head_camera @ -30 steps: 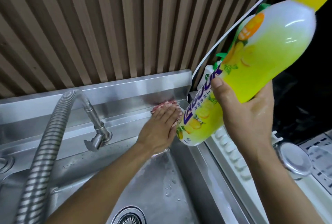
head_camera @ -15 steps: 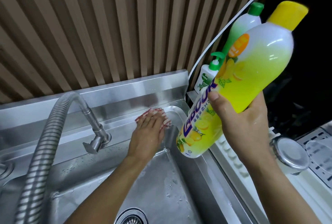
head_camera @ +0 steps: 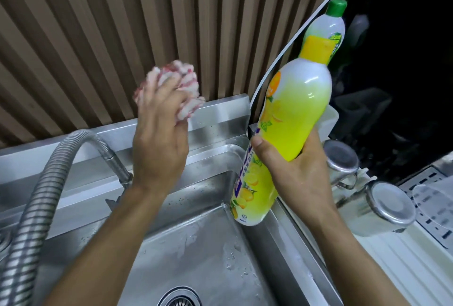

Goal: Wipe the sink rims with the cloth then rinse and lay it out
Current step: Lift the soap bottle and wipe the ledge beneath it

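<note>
The sink (head_camera: 206,251) takes up the lower half of the view, its basin wet and spotted with drops, the drain at the bottom edge. Its back rim (head_camera: 215,119), where the cloth was pressed flat a second ago, now lies bare. The flexible tap hose (head_camera: 36,195) arches over the sink's left side.

Over the sink's right rim, the right hand (head_camera: 299,173) still grips the yellow detergent bottle (head_camera: 289,134), which has swung from a steep tilt to nearly upright, clear of the rim. Behind it, past the sink's far right corner, stands a green-capped bottle (head_camera: 329,28).

The left hand (head_camera: 159,144) has lifted off the back rim and now hangs above it, fingers curled round the bunched pink-and-white cloth (head_camera: 171,90), held in the air against the slatted wall.

That lift suggests the back-rim pass under the bottle's spot is finished; the bottle probably goes back, and the rinse remains undone.
</note>
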Action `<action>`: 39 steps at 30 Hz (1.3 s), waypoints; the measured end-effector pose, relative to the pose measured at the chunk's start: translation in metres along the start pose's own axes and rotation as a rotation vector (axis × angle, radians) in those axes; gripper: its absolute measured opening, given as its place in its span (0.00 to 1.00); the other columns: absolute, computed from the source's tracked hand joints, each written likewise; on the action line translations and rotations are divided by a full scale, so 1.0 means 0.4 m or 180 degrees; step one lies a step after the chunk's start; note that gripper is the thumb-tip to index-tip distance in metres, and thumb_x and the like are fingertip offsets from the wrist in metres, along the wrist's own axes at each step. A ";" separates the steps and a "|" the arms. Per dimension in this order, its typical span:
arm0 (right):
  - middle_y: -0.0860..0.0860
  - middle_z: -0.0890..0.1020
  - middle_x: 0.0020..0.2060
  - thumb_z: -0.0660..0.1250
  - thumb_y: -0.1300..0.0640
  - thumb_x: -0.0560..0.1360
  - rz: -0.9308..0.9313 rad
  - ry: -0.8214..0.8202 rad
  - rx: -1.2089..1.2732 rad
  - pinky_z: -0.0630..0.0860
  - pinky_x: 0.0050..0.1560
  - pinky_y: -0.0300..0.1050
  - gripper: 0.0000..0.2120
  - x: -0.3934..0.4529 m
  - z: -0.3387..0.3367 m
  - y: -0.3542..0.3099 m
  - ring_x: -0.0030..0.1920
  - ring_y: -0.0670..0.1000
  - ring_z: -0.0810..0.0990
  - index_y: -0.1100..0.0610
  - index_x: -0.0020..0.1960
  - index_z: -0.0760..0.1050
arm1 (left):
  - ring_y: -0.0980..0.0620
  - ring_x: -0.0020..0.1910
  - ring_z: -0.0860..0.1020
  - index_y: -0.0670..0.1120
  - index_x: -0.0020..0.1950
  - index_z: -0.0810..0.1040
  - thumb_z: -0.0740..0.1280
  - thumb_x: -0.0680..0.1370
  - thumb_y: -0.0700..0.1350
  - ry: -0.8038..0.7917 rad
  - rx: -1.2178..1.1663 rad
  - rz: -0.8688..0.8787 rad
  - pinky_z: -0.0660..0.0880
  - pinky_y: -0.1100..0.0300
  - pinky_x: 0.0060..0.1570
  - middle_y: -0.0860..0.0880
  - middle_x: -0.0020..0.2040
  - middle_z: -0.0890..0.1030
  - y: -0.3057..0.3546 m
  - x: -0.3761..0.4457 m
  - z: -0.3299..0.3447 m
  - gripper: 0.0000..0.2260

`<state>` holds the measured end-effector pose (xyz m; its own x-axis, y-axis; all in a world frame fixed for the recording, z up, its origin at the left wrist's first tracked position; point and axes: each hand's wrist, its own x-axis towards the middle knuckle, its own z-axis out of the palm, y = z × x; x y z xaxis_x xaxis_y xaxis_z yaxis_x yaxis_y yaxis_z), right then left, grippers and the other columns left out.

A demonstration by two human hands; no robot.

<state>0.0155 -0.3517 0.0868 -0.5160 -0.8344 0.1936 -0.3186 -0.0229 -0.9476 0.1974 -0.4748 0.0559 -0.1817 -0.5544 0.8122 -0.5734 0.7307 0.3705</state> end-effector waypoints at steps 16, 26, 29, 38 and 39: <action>0.34 0.85 0.46 0.72 0.41 0.71 0.0173 0.0614 0.0509 0.74 0.40 0.24 0.24 -0.004 -0.011 -0.017 0.46 0.33 0.83 0.46 0.64 0.75 | 0.41 0.82 0.47 0.44 0.84 0.46 0.48 0.86 0.52 -0.1931 0.1775 0.1402 0.44 0.44 0.80 0.43 0.84 0.49 -0.107 0.034 0.303 0.27; 0.31 0.85 0.46 0.70 0.37 0.67 0.0250 0.0481 0.0457 0.78 0.41 0.27 0.19 -0.028 -0.046 -0.038 0.47 0.34 0.85 0.39 0.56 0.76 | 0.54 0.82 0.41 0.49 0.84 0.46 0.38 0.84 0.62 -0.3299 0.0155 0.0642 0.47 0.48 0.80 0.51 0.84 0.48 -0.079 -0.144 0.297 0.31; 0.35 0.86 0.49 0.73 0.35 0.69 0.0265 0.0538 0.0397 0.79 0.48 0.40 0.16 -0.039 -0.070 -0.035 0.49 0.38 0.86 0.37 0.54 0.77 | 0.60 0.81 0.41 0.56 0.83 0.46 0.36 0.83 0.64 -0.3208 0.0076 0.0018 0.45 0.51 0.81 0.58 0.83 0.45 -0.109 -0.196 0.179 0.30; 0.33 0.86 0.47 0.70 0.39 0.69 0.0097 0.0431 0.0420 0.79 0.43 0.29 0.15 -0.039 -0.056 -0.063 0.49 0.36 0.85 0.39 0.55 0.78 | 0.55 0.82 0.46 0.50 0.84 0.49 0.44 0.85 0.58 -0.3279 -0.0332 0.0235 0.49 0.47 0.80 0.52 0.84 0.51 -0.065 -0.125 0.342 0.28; 0.33 0.86 0.48 0.70 0.40 0.70 0.0043 0.0411 0.0392 0.78 0.44 0.28 0.14 -0.037 -0.052 -0.064 0.49 0.35 0.85 0.39 0.56 0.78 | 0.54 0.82 0.47 0.49 0.84 0.49 0.47 0.86 0.57 -0.3230 -0.0355 0.0273 0.50 0.47 0.80 0.51 0.84 0.52 -0.065 -0.132 0.348 0.27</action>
<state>0.0149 -0.3274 0.1132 -0.6200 -0.7575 0.2042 -0.2151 -0.0862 -0.9728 0.1106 -0.5202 -0.0593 -0.8387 -0.5366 0.0928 -0.4586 0.7879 0.4110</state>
